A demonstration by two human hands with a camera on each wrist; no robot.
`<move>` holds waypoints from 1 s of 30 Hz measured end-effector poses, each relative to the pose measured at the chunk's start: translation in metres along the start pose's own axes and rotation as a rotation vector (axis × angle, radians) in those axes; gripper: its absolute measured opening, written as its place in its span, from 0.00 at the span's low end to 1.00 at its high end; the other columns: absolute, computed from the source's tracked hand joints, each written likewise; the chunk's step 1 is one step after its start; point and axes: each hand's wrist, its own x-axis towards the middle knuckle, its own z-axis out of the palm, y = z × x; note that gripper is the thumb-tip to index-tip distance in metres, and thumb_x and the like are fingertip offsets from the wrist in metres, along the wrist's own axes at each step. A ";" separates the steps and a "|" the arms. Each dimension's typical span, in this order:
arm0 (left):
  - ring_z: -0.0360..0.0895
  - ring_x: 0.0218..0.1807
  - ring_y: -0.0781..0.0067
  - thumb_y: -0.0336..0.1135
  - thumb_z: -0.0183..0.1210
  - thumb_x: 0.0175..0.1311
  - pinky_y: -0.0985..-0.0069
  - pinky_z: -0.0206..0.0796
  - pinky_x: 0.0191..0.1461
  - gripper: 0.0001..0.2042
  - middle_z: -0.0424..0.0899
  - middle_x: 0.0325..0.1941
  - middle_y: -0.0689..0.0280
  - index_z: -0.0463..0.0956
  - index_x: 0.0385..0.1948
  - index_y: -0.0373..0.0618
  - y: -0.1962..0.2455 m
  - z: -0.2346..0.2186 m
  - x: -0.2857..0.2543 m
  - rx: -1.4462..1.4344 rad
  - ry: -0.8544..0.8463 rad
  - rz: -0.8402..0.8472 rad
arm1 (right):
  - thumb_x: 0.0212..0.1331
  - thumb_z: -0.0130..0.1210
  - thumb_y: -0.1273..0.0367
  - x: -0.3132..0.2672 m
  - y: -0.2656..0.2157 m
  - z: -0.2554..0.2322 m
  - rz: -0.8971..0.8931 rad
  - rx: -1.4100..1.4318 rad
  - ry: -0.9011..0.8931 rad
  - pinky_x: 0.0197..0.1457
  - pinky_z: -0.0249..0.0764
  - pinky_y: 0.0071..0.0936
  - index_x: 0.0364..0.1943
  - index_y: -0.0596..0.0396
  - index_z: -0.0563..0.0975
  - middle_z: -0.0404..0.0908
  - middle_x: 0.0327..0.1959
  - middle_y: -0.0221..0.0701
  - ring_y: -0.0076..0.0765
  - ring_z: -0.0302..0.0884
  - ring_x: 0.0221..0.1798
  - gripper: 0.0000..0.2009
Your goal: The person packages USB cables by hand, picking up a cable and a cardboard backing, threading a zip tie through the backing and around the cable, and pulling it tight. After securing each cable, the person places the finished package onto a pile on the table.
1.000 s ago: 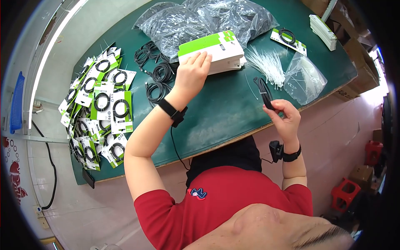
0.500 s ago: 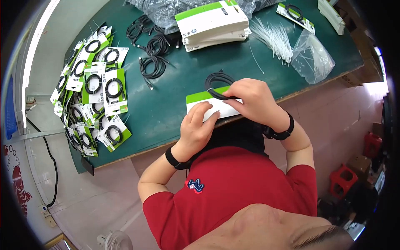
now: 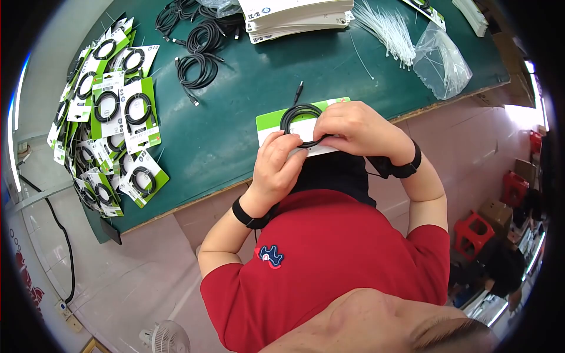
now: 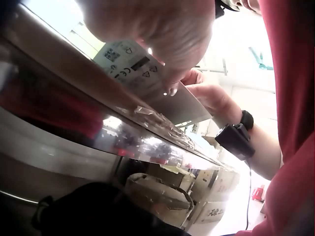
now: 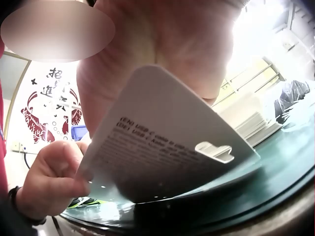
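A white and green packaging card [image 3: 268, 121] lies tilted at the table's front edge, a black coiled USB cable [image 3: 299, 113] on its face. My left hand [image 3: 279, 167] pinches the card's near edge, fingertips at the lower left of the coil. From the right, my right hand [image 3: 358, 130] holds the coil between thumb and fingers against the card. One plug of the cable points away from me. The left wrist view catches the card's printed back [image 4: 142, 78]; in the right wrist view its hang hole [image 5: 215, 151] shows beside small print.
Finished cards with cables [image 3: 109, 112] are heaped at the left. Loose coiled cables [image 3: 200, 62] lie at the back, near a stack of cards [image 3: 297, 20]. White cable ties [image 3: 388, 35] and a clear plastic bag [image 3: 442, 65] sit at the right.
The left hand has come from the card stack to the front edge with a card. My right hand has brought the cable over from the right and set its coil on the card.
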 end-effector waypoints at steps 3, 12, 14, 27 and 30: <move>0.79 0.51 0.57 0.21 0.65 0.48 0.52 0.73 0.59 0.11 0.77 0.50 0.58 0.80 0.36 0.38 0.002 -0.004 0.008 0.004 -0.010 0.002 | 0.48 0.66 0.75 0.001 0.002 0.007 -0.014 0.054 0.009 0.38 0.75 0.37 0.32 0.53 0.80 0.82 0.30 0.31 0.42 0.80 0.36 0.08; 0.81 0.52 0.57 0.20 0.64 0.48 0.53 0.73 0.60 0.11 0.79 0.47 0.58 0.79 0.35 0.38 0.001 -0.004 0.008 -0.044 -0.046 -0.021 | 0.48 0.67 0.75 -0.001 0.001 0.009 0.028 0.121 0.057 0.32 0.72 0.31 0.31 0.53 0.81 0.83 0.31 0.29 0.36 0.79 0.31 0.07; 0.81 0.52 0.57 0.20 0.64 0.48 0.54 0.74 0.60 0.11 0.79 0.47 0.58 0.80 0.36 0.38 0.002 -0.005 0.011 -0.048 -0.049 -0.012 | 0.48 0.68 0.75 -0.003 0.003 0.008 0.044 0.154 0.044 0.31 0.71 0.29 0.32 0.53 0.81 0.84 0.32 0.28 0.34 0.78 0.30 0.08; 0.83 0.48 0.56 0.21 0.61 0.53 0.56 0.76 0.57 0.11 0.82 0.49 0.57 0.82 0.39 0.36 -0.002 -0.009 0.020 -0.056 -0.084 0.095 | 0.51 0.68 0.74 -0.011 0.002 0.003 0.078 0.167 0.059 0.30 0.71 0.25 0.34 0.54 0.82 0.85 0.35 0.28 0.32 0.78 0.31 0.07; 0.83 0.47 0.56 0.21 0.62 0.52 0.57 0.76 0.57 0.10 0.82 0.48 0.57 0.82 0.38 0.36 -0.003 -0.010 0.022 -0.055 -0.091 0.095 | 0.54 0.65 0.73 -0.010 0.007 -0.017 0.121 0.162 0.153 0.31 0.72 0.26 0.34 0.55 0.82 0.84 0.36 0.29 0.32 0.77 0.31 0.05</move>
